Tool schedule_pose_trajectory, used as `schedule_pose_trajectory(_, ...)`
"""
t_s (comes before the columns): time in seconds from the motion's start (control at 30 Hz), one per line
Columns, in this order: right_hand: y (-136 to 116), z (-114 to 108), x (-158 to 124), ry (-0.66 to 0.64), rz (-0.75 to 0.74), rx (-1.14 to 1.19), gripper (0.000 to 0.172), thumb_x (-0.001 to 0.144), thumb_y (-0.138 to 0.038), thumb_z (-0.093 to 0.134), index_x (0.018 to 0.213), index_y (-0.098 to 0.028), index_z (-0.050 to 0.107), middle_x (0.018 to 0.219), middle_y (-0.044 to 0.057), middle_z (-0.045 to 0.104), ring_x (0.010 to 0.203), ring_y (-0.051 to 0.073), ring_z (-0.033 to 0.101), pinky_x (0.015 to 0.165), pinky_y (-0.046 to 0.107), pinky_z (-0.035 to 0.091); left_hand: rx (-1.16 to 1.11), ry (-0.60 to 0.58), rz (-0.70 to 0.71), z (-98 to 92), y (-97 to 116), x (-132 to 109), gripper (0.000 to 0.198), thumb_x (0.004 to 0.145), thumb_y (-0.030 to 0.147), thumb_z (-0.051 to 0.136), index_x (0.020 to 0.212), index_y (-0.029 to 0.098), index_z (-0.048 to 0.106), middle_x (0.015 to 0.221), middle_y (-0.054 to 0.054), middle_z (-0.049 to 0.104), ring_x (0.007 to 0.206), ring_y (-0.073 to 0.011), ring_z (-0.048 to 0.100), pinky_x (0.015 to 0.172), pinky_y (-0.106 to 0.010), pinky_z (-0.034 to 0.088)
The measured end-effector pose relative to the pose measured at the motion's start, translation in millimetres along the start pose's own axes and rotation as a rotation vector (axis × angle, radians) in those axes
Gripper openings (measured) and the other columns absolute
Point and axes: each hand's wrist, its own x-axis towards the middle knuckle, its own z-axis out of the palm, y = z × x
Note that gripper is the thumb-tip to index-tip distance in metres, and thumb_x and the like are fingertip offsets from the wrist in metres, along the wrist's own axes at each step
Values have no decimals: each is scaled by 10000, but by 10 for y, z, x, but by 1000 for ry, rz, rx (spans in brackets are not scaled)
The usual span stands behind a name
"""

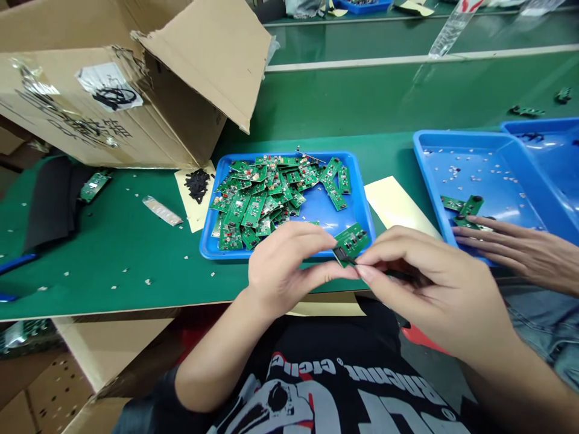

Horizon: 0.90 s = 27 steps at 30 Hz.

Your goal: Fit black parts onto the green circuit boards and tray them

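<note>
Left hand [287, 265] and right hand [434, 283] pinching one green circuit board [351, 241] between fingertips, just above the near rim of a blue plastic tray [364, 205]; a large heap of boards [271, 199] left inside, a few more beside a co-worker's hand [511, 247].

The tabletop [113, 283] carries a tray [364, 208] with a heap of circuit boards [271, 199] in it. Just left of the tray lies a paper sheet [194, 220], and a cardboard box [113, 102] stands further left and behind. A second tray [427, 175] sits to its right.
</note>
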Motion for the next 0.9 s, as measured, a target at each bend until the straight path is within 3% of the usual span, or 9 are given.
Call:
schedule_pose_trajectory(0.13,-15,5,-5,-79,259,302,119,838,-157,616,736,-219,624,664,-31,582,533,69,524,442,156,427,100,-86,253,-41,-60,20,162,728,185,804,812,181,666,724,-22,708,629,-122,667,579,-197,552)
schedule_pose_trajectory(0.27,51,-21,-19,-146,419,432,98,850,-236,638,751,-236,640,660,-30,562,542,68,496,471,146,433,228,-141,369,-65,-98,21,97,822,153,714,848,116,628,751,-60,702,647,-114,662,604,-189,569)
schedule_pose_trajectory(0.5,-19,-52,-9,-103,358,342,120,830,-179,611,722,-230,623,657,-24,559,547,74,506,459,148,428,363,-210,367,-73,-29,32,57,859,78,627,886,128,624,952,-114,745,872,-166,719,758,-251,605)
schedule_pose_trajectory(0.7,-107,-20,6,-56,288,232,138,781,-133,604,670,-216,605,629,-29,573,523,63,513,449,133,431,361,-204,345,-39,15,52,62,846,59,635,865,116,618,849,-103,748,811,-172,730,733,-253,608)
schedule_pose_trajectory(0.9,-9,-118,14,-55,347,281,131,811,-160,612,700,-229,622,603,-33,569,452,59,492,374,138,386,423,-172,373,-63,23,60,59,864,80,615,881,135,627,893,-90,757,823,-152,730,732,-232,607)
